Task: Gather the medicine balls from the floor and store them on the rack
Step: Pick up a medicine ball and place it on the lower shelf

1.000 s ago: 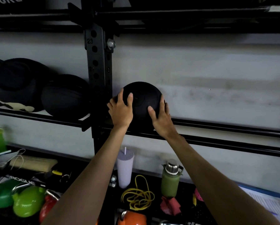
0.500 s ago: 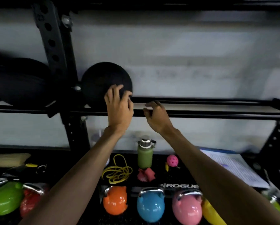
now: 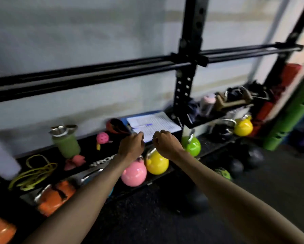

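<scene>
I am taking in the rack (image 3: 190, 71) first. Its black upright is rising at one o'clock of the view, and its long rails (image 3: 94, 74) are running from nine o'clock toward two. The medicine balls are lying on the dark floor (image 3: 279, 191). The nearest medicine ball (image 3: 195, 201) is sitting at five o'clock from the hands, partly under the right forearm. A second dark ball (image 3: 235, 167) and a third dark ball (image 3: 255, 155) are waiting farther out near three o'clock, by the rack's foot.

Both hands are hanging empty above the pink kettlebell (image 3: 133, 173) and the yellow kettlebell (image 3: 157, 163). The left hand (image 3: 131, 146) and the right hand (image 3: 165, 142) are side by side, fingers loosely curled round nothing.

I am judging the step in hand to be the reach down for a floor ball. To do it well I would be dropping low and spreading both palms. I would be cupping the nearest ball from opposite sides — nine and three o'clock on its girth — rather than snatching one-handed.
</scene>
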`<state>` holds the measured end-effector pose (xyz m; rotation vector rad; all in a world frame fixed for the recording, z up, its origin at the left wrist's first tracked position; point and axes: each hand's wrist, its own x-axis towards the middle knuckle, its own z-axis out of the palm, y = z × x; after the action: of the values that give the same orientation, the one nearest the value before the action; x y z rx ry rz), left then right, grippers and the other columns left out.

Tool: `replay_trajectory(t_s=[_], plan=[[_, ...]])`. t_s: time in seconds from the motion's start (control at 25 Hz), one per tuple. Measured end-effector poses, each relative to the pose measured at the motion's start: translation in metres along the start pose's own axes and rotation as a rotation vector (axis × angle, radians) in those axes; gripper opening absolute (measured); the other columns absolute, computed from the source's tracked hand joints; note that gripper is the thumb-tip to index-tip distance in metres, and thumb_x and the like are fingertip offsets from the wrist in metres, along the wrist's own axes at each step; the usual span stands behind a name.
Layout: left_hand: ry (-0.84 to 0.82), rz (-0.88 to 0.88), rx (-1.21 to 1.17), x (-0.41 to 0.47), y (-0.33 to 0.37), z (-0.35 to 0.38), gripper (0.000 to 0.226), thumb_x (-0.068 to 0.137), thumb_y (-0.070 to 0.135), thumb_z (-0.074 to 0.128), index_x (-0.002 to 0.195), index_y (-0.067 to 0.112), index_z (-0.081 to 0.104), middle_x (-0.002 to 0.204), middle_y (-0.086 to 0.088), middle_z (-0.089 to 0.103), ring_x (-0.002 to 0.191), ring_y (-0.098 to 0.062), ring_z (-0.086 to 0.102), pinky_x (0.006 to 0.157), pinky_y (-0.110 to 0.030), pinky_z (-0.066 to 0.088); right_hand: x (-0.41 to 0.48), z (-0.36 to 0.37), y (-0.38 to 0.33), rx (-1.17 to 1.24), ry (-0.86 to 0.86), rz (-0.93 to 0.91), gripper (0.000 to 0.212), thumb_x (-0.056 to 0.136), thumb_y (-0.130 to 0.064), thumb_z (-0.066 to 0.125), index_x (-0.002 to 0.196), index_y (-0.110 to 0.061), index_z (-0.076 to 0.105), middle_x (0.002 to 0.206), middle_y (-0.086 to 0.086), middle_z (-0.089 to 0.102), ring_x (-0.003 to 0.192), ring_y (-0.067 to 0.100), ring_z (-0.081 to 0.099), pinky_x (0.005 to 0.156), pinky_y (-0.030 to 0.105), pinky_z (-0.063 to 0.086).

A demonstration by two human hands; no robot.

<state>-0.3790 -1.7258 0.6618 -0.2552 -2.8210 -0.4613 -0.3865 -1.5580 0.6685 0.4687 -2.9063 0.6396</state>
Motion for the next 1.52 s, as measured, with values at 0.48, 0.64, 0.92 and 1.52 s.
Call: replay_trajectory(t_s=[0.48, 0.64, 0.92, 1.52], plan=[[-0.74, 0.12, 0.064, -0.047, 0.186, 0.234, 0.018, 0.096, 0.024, 0.046, 0.097, 0.016, 0.062, 0.105, -0.011, 0.069, 0.099, -0.036, 0.065, 0.077, -0.04, 0.05, -0.194, 0.039, 0.278, 0.051, -0.356, 0.523, 0.025, 0.097, -0.029, 0.04, 0.098, -0.011, 0.057, 0.11, 0.018, 0.067, 0.103, 0.04, 0.063, 0.08, 0.044, 0.051], [-0.906, 0.047, 0.032, -0.038, 0.197, 0.301, 0.022, 0.099, 0.028, 0.046, 0.104, 0.016, 0.063, 0.109, -0.01, 0.067, 0.099, -0.032, 0.064, 0.078, -0.039, 0.051, -0.206, 0.072, 0.334, 0.094, -0.476, 0.664, 0.027, 0.099, -0.028, 0.04, 0.101, -0.009, 0.059, 0.112, 0.018, 0.066, 0.102, 0.04, 0.063, 0.078, 0.042, 0.049], [-1.039, -0.292, -0.233, 0.021, 0.205, 0.401, 0.021, 0.093, 0.024, 0.05, 0.099, 0.017, 0.068, 0.1, -0.012, 0.072, 0.093, -0.033, 0.07, 0.08, -0.043, 0.059, -0.158, 0.116, 0.417, 0.135, -0.63, 0.773, 0.031, 0.099, -0.025, 0.04, 0.115, -0.008, 0.061, 0.118, 0.019, 0.066, 0.105, 0.038, 0.064, 0.083, 0.044, 0.053], [-0.939, -1.246, -0.592, 0.02, 0.178, 0.652, 0.029, 0.104, 0.03, 0.044, 0.117, 0.007, 0.057, 0.106, -0.017, 0.066, 0.096, -0.035, 0.068, 0.077, -0.046, 0.059, -0.038, 0.289, 0.639, 0.039, -0.946, 0.642, 0.033, 0.098, -0.028, 0.045, 0.119, -0.01, 0.064, 0.118, 0.018, 0.065, 0.112, 0.037, 0.06, 0.092, 0.039, 0.047]])
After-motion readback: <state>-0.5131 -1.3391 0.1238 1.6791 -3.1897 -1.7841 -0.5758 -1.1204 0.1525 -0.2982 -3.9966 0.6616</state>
